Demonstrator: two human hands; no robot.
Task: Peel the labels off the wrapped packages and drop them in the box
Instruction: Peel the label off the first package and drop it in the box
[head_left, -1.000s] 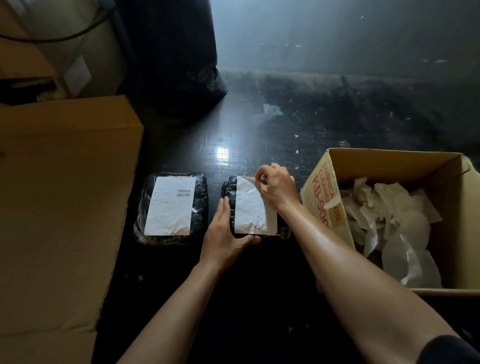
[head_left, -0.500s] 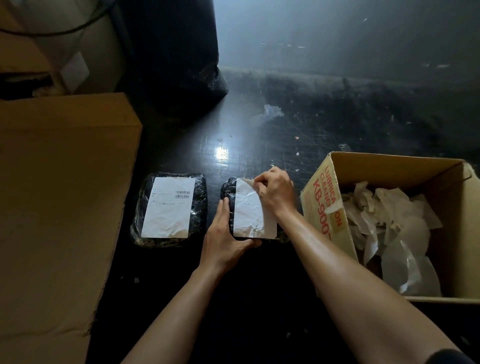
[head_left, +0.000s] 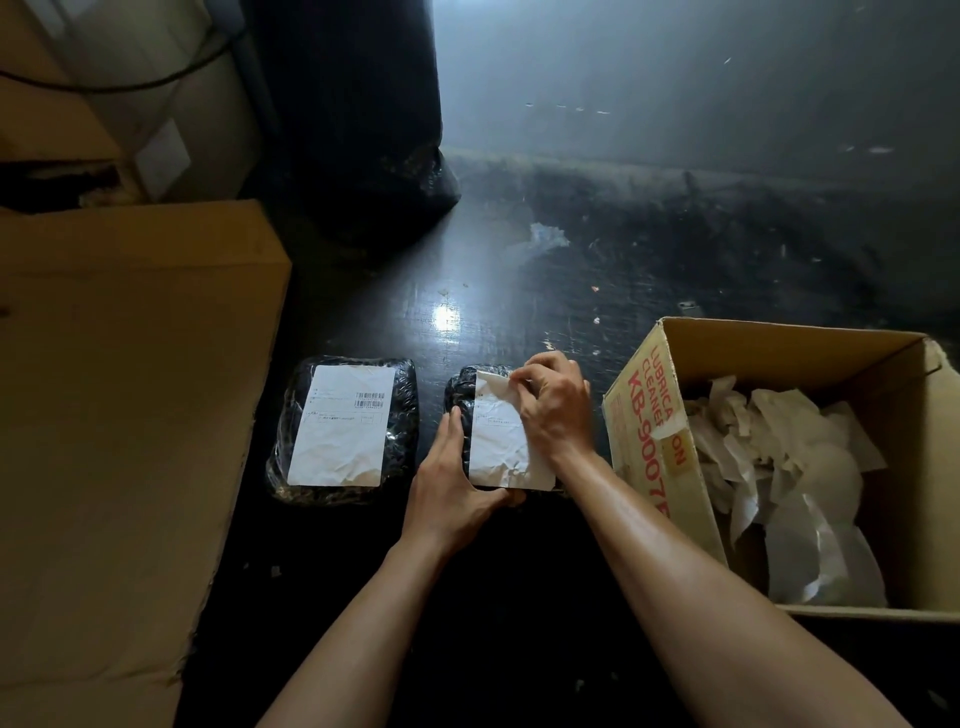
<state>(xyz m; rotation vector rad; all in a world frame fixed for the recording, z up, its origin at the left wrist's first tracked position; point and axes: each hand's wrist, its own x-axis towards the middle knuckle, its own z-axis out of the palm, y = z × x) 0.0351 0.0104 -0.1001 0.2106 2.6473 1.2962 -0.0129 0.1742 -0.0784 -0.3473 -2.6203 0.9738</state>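
Two black wrapped packages lie side by side on the dark floor. The left package carries a flat white label with a barcode. On the right package, my left hand grips the near left corner, thumb under the front edge. My right hand pinches the far edge of its white label, which is lifted and folded back at the top. The open cardboard box stands to the right, holding several crumpled peeled labels.
A large closed cardboard carton fills the left side. A black plastic bag stands at the back centre. A scrap of paper lies on the floor further back. More boxes sit at the far left.
My right hand has drawn the label's top edge toward me, folding more of it back. The left hand has kept its hold on the package.
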